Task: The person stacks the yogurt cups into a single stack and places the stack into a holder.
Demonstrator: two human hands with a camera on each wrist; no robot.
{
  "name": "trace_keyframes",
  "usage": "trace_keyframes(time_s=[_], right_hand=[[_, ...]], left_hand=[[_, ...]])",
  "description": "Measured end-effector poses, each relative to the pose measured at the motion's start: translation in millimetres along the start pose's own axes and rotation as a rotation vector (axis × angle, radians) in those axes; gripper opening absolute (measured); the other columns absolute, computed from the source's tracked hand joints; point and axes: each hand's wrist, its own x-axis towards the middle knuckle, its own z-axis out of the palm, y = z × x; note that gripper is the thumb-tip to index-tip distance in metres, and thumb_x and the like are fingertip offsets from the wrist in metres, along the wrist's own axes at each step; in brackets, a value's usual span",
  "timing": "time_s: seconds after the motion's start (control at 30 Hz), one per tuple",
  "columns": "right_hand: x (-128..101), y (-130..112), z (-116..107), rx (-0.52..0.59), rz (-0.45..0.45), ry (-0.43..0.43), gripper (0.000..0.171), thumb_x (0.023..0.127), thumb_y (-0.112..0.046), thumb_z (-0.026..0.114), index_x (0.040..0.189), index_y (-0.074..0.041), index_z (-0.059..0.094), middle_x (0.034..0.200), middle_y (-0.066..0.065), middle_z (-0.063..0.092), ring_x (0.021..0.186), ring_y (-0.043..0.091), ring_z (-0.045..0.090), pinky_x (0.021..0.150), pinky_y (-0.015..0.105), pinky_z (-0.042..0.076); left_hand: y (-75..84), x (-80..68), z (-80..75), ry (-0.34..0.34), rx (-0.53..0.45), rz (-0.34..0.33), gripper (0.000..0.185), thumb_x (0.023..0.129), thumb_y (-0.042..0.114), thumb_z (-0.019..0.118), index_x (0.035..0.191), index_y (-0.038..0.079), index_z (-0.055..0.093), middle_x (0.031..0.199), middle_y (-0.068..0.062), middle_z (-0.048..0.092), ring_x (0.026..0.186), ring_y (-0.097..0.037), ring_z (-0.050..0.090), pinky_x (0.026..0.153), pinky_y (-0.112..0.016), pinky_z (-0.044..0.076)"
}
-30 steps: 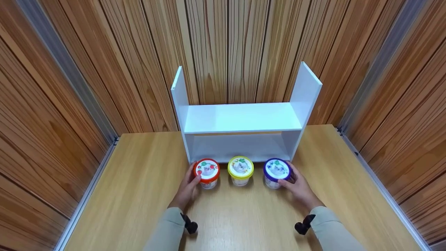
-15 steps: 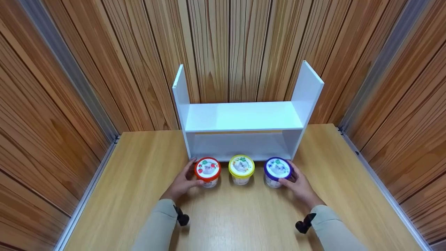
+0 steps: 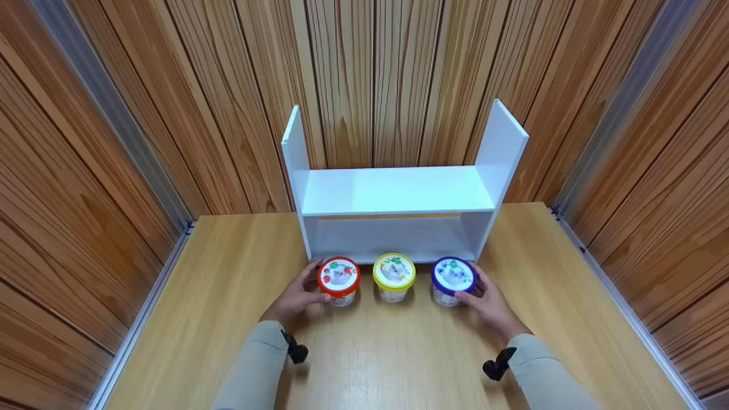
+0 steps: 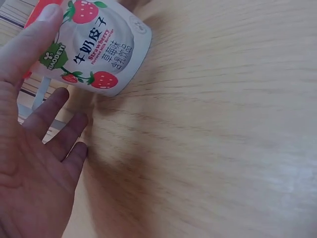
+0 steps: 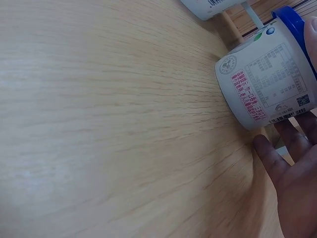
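Three lidded plastic cups stand upright in a row on the table. At the left is the red-lidded strawberry cup [image 3: 339, 274]; my left hand [image 3: 296, 293] is beside it, thumb at the lid's rim. The left wrist view shows the other visible fingers loosely extended, apart from the cup's wall [image 4: 106, 47]. A yellow-lidded cup [image 3: 394, 272] stands in the middle, touched by neither hand. My right hand [image 3: 490, 299] holds the blue-lidded cup [image 3: 453, 275] at the right, thumb at its lid and fingers round the far side, seen also at its printed wall [image 5: 272, 74].
Right behind the cups stands a white two-level shelf [image 3: 398, 191] with tall side panels. The wooden table [image 3: 393, 364] extends in front and to both sides. Wood-plank walls [image 3: 370, 80] close in the back and sides.
My left hand has loosened and shifted slightly left, its thumb sliding from the red lid's top to its rim. The right hand and the cups have stayed in place.
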Motion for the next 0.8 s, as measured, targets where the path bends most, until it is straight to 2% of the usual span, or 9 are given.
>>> trace_keyframes(time_s=[0.33, 0.67, 0.8], right_hand=[[-0.4, -0.6, -1.0, 0.007, 0.040, -0.005, 0.087, 0.095, -0.017, 0.072, 0.161, -0.007, 0.017, 0.163, 0.022, 0.025, 0.150, 0.039, 0.025, 0.120, 0.049, 0.025], [-3.1, -5.5, -2.7, 0.013, 0.065, -0.002, 0.087, 0.094, -0.021, 0.073, 0.162, -0.010, 0.018, 0.164, 0.019, 0.026, 0.150, 0.038, 0.025, 0.120, 0.050, 0.026], [-1.4, -7.7, -2.3, 0.005, 0.052, 0.002, 0.087, 0.094, -0.019, 0.073, 0.161, -0.008, 0.018, 0.164, 0.021, 0.025, 0.150, 0.039, 0.024, 0.120, 0.049, 0.025]], left_hand=[[5.3, -5.2, -2.3, -0.025, -0.009, -0.019, 0.091, 0.076, 0.025, 0.090, 0.153, 0.035, 0.042, 0.155, -0.005, 0.042, 0.139, -0.034, 0.036, 0.115, -0.058, 0.032], [5.4, -3.5, -1.2, -0.024, 0.010, -0.036, 0.092, 0.073, 0.033, 0.091, 0.152, 0.037, 0.043, 0.153, -0.002, 0.042, 0.138, -0.032, 0.037, 0.115, -0.058, 0.033], [4.2, -2.9, -2.2, -0.028, 0.002, -0.038, 0.092, 0.074, 0.033, 0.091, 0.152, 0.035, 0.043, 0.154, -0.003, 0.042, 0.139, -0.033, 0.037, 0.116, -0.059, 0.032]])
